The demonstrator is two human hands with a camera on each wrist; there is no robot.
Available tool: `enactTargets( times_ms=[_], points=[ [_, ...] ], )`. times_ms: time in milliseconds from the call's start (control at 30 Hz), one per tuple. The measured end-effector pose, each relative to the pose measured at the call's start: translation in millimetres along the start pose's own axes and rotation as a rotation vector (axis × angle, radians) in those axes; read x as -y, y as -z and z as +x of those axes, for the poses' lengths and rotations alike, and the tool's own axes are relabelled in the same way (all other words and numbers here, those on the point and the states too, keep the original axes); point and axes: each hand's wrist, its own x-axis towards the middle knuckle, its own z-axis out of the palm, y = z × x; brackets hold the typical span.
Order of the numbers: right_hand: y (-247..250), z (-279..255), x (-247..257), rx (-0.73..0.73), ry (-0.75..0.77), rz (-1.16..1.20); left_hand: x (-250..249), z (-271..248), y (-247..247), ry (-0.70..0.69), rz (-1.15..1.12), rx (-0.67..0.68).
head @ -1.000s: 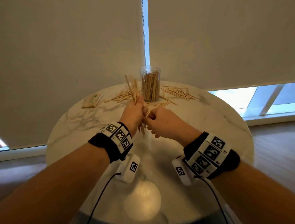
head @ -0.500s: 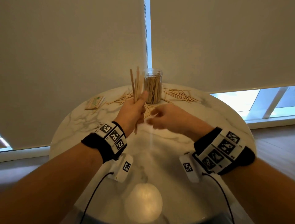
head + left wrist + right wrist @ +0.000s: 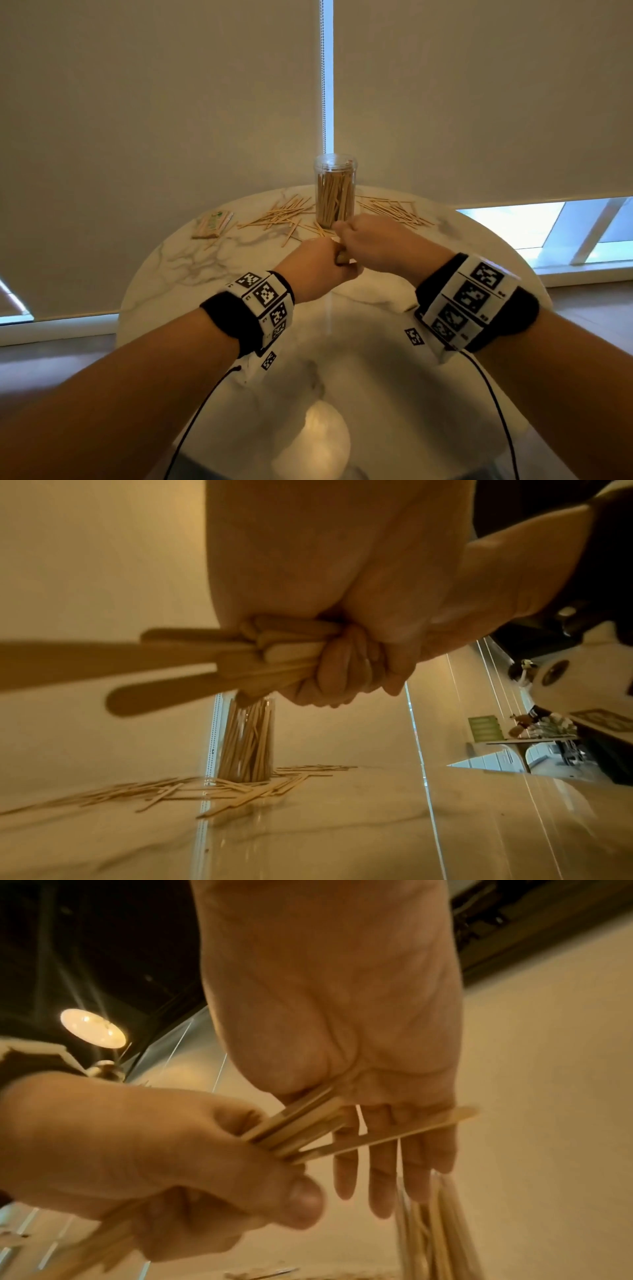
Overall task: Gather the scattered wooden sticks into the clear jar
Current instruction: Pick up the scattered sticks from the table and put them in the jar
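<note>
Gripping a bundle of flat wooden sticks [image 3: 240, 656], the left hand [image 3: 317, 267] sits just before the clear plastic jar [image 3: 335, 190]; the right hand [image 3: 370, 240], fingers straight, squares the bundle's ends, its long axis level.

A round marble table [image 3: 191, 274] carries a clear jar [image 3: 335, 192] of sticks at its far edge, loose sticks [image 3: 277, 216] either side, a packet [image 3: 212, 224] far left.
</note>
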Motion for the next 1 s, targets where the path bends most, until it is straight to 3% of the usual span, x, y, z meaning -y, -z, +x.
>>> enactTargets(
  times_ms=[200, 300, 467, 567, 633, 700, 867, 1000],
  points=[
    [-3.6, 6.4, -11.5, -0.01, -0.09, 0.145, 3.2, 0.4, -0.6, -0.007, 0.006, 0.016],
    [-9.5, 8.6, -9.5, -0.073, -0.02, 0.042, -5.8, -0.5, -0.9, -0.025, 0.023, 0.068],
    [2.0, 8.5, -11.8, -0.126, -0.119, -0.163, -2.9, 0.0, -3.1, 0.096, 0.048, 0.111],
    [9.0, 5.5, -15.5, -0.094, -0.098, -0.048, 0.9, -0.8, -3.9, 0.116, 0.037, 0.096],
    [5.7, -0.1, -12.9, -0.017, -0.065, 0.133, -0.4, -0.3, -4.3, 0.09, 0.032, 0.092],
    [-3.9, -2.7, -9.4, 0.044, -0.014, 0.086, -5.8, 0.6, -4.6, 0.024, 0.045, 0.103],
    [-10.2, 1.4, -0.8, -0.057, 0.026, -0.101, -7.9, 7.0, -3.3, -0.008, -0.069, 0.076],
    [-10.0, 7.5, -10.8, -0.082, 0.033, -0.001, -7.8, 11.5, -1.7, -0.037, -0.255, 0.118]
  ],
)
